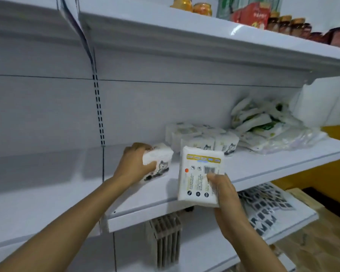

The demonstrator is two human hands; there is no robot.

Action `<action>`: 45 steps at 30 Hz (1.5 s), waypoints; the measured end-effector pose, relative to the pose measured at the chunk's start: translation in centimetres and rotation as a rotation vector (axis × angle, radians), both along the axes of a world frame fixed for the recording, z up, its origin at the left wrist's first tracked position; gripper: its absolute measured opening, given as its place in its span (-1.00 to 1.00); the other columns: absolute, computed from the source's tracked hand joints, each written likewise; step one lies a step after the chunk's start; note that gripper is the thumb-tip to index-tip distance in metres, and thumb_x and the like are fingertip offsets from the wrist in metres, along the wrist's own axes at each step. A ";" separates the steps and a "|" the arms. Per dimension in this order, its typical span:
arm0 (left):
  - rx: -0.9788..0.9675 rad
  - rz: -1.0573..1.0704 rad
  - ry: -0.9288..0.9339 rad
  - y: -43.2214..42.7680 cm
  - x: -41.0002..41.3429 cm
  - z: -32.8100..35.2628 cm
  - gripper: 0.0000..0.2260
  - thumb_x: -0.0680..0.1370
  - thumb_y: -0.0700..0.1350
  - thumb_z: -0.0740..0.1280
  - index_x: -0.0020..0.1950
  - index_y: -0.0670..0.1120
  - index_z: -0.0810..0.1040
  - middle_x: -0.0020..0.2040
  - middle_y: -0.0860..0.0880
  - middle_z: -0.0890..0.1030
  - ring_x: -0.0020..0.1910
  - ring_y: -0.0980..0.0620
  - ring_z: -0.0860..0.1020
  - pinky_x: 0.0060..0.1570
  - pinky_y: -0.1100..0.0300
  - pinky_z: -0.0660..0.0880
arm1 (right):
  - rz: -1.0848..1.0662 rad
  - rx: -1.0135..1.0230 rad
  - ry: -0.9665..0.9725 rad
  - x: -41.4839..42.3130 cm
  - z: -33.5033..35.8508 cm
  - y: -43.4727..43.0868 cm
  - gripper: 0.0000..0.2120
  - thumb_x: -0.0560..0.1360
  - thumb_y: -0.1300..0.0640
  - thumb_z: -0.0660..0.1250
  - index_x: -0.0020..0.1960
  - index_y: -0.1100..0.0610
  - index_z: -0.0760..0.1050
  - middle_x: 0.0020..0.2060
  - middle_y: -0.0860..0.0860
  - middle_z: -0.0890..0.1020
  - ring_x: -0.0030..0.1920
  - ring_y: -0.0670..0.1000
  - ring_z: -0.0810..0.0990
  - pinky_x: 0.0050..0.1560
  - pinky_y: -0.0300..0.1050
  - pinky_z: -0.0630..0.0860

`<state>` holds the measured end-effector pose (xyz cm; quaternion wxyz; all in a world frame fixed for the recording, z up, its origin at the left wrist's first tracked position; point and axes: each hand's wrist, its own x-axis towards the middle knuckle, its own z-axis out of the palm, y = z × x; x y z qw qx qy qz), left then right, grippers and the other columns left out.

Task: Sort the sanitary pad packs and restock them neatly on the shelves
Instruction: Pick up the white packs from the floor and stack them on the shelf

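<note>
My left hand [134, 162] grips a white pad pack with a cat print [162, 160], resting it on the middle white shelf [263, 165]. A second white pack [199, 171], its back with a barcode and a yellow band facing me, is held by my right hand [225, 191] in front of the shelf edge. Behind them stands a tidy group of several cat-print packs [200, 137]. Further right on the same shelf lies a loose heap of white and green packs [263, 124].
The shelf above [204, 36] carries jars and red packets. A lower shelf holds black-and-white patterned packs [267, 205] and brown upright boxes [166, 238]. A slotted upright [99, 114] divides the back panel. A wooden floor and a yellow wall show at right.
</note>
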<state>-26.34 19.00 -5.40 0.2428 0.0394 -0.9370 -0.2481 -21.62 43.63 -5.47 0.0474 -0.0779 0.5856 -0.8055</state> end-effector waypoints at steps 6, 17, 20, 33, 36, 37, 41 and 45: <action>0.060 -0.018 0.040 -2.1 -5.6 -1.3 -0.55 0.50 -0.01 0.42 0.36 -0.04 0.47 0.31 -0.09 0.42 0.29 -0.14 0.35 0.18 0.22 0.24 | -0.037 0.325 0.275 -4.9 0.0 -2.4 -0.60 0.38 0.06 0.44 0.20 -0.08 0.46 0.01 -0.14 0.64 -0.02 -0.17 0.63 -0.16 -0.29 0.56; 0.370 0.253 0.057 -2.8 -14.4 -1.8 -0.24 0.32 0.05 0.57 0.35 -0.21 0.28 0.30 -0.19 0.35 0.23 -0.14 0.39 0.04 0.13 0.35 | 0.131 0.564 0.488 -8.4 -1.0 -2.5 -0.39 0.31 -0.13 0.44 0.30 -0.29 0.30 0.15 -0.20 0.55 0.14 -0.13 0.57 0.06 -0.01 0.58; 0.367 0.376 0.031 -2.3 -15.9 -1.2 -0.21 0.26 0.13 0.59 0.29 -0.18 0.30 0.23 -0.22 0.41 0.22 -0.26 0.43 0.09 -0.06 0.43 | 0.171 0.641 0.570 -9.3 -0.7 -2.6 -0.32 0.27 -0.16 0.46 0.32 -0.34 0.26 0.21 -0.24 0.50 0.21 -0.16 0.50 0.14 -0.07 0.51; 1.205 0.202 0.150 -6.8 -12.9 -2.4 -0.34 0.44 0.43 0.21 0.27 -0.05 0.41 0.18 -0.24 0.52 0.14 -0.20 0.53 0.20 -0.21 0.45 | 0.384 0.920 0.993 -18.9 6.1 -8.0 -0.25 0.42 -0.12 0.42 0.51 -0.06 0.16 0.38 -0.06 0.35 0.35 -0.04 0.31 0.33 -0.14 0.24; 1.167 0.163 0.209 -4.4 -10.3 -1.7 -0.39 0.56 0.32 0.10 0.47 -0.05 0.26 0.24 -0.08 0.47 0.24 -0.10 0.47 0.22 0.02 0.39 | 0.413 1.359 1.094 -22.2 6.8 -9.5 -0.21 0.51 -0.14 0.34 0.56 -0.04 -0.03 0.52 0.02 0.15 0.50 0.07 0.13 0.45 -0.03 0.09; 1.113 0.137 0.164 -3.4 -9.6 -1.8 -0.27 0.46 0.39 0.22 0.49 0.00 0.21 0.28 -0.03 0.45 0.29 -0.06 0.44 0.25 0.04 0.37 | 0.402 1.404 1.090 -22.9 6.8 -9.4 -0.21 0.51 -0.16 0.32 0.57 -0.04 -0.06 0.54 0.03 0.11 0.52 0.07 0.08 0.48 -0.01 0.05; 0.583 0.190 -0.184 -0.4 -9.0 -3.8 -0.29 0.30 0.34 0.45 0.35 0.14 0.31 0.14 0.18 0.56 0.02 0.19 0.54 -0.07 0.42 0.45 | 0.178 1.298 1.025 -24.6 6.0 -6.8 -0.32 0.52 -0.24 0.24 0.52 0.01 0.14 0.47 0.01 0.30 0.45 0.06 0.26 0.42 -0.03 0.19; 0.163 0.399 -0.246 1.3 -10.6 -3.1 -0.51 0.46 0.35 0.27 0.28 0.13 0.41 0.00 0.12 0.59 -0.11 0.10 0.56 -0.22 0.36 0.41 | 0.186 1.423 0.867 -25.8 4.2 -4.2 -0.36 0.54 -0.36 -0.02 0.51 -0.04 0.18 0.48 -0.04 0.29 0.46 0.02 0.23 0.43 -0.06 0.15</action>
